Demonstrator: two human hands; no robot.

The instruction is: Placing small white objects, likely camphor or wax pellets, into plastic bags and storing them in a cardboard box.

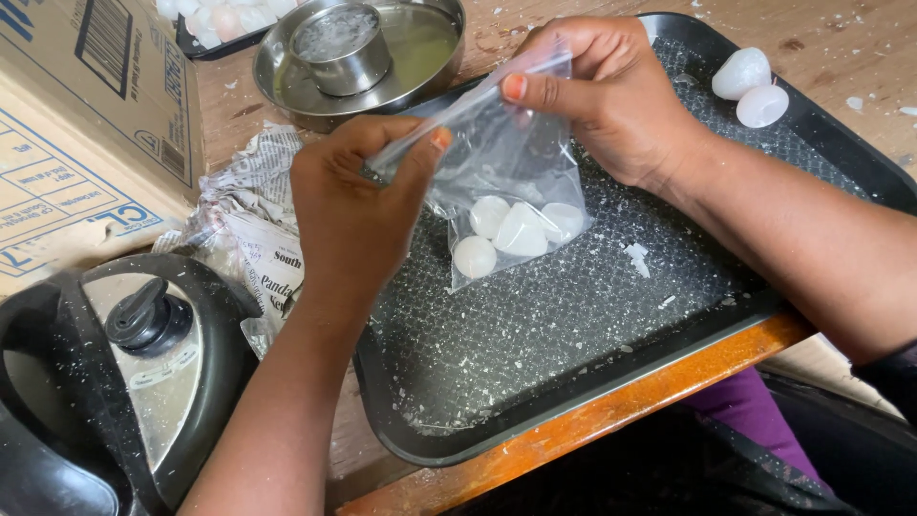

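At the centre of the frame, the left hand (349,205) and right hand (607,96) pinched the top edge of a clear plastic bag (506,162) holding four white lumps (516,234), above a black tray (535,354).

Your cardboard box (86,124) and black cooker lid (115,382) run off the left edge, and your left hand (349,205) hides part of the newspaper (253,225).
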